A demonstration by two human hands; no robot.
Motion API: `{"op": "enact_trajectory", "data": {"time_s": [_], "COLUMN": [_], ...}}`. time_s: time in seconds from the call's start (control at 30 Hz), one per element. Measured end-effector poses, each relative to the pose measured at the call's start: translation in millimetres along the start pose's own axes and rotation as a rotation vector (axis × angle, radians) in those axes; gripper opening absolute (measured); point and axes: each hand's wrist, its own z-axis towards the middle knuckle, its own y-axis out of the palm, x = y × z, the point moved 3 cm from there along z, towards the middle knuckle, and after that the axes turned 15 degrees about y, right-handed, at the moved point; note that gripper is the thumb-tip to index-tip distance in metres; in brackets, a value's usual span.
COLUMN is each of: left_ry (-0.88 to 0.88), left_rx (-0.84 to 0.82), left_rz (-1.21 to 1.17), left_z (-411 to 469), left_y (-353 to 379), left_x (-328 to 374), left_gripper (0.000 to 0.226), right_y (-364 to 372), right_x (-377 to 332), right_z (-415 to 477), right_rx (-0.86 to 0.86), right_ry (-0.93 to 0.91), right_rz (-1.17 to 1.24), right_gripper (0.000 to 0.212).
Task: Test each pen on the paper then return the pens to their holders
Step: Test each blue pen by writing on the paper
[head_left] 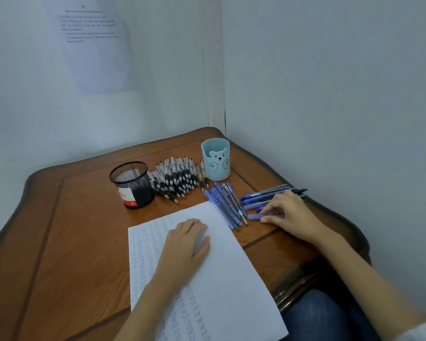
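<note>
- The right hand (289, 215) lay near the right edge of the table (59, 230), its thumb and forefinger pinching the end of a blue pen (254, 216) that lay flat on the wood.
- Just beyond its fingers, a fan of blue pens (266, 194) pointed toward the right edge, with a dark pen among them reaching the rim.
- A second row of blue pens (228, 205) lay between that hand and the paper (231, 267), their lower ends touching the sheet's far right corner.
- The left hand (186, 244) rested palm down on the paper with its fingers relaxed and nothing in it.
- The paper ran from mid-table over the near edge, with rows of scribbles down its left part.
- Toward the far right corner stood a light-blue bear holder (216, 158). A black mesh holder (132, 184) stood to its left, and a heap of black-and-silver pens (177, 178) lay between them.
- Walls closed in the far and right edges.
- The broadest stretch of bare wood lay left of the paper, toward the left edge.
</note>
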Motion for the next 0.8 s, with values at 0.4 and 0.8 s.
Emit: {"op": "enact_trajectory", "data": {"time_s": [0.4,0.8], "left_ry": [-0.281,-0.335], "left_rx": [0.243,0.326], "left_rz": [-0.629,-0.91], "left_z": [11,6], "left_y": [-23,-53], "left_x": [19,9], "left_gripper": [0.02,0.016], "right_y": [19,40], "right_x": [-77,-110], "right_z": [-29,-26], "right_rx": [-0.01,-0.007], "right_ry": [-0.167,-0.205], "right_rz": [0.324,0.37], "right_gripper": [0.027,0.037]}}
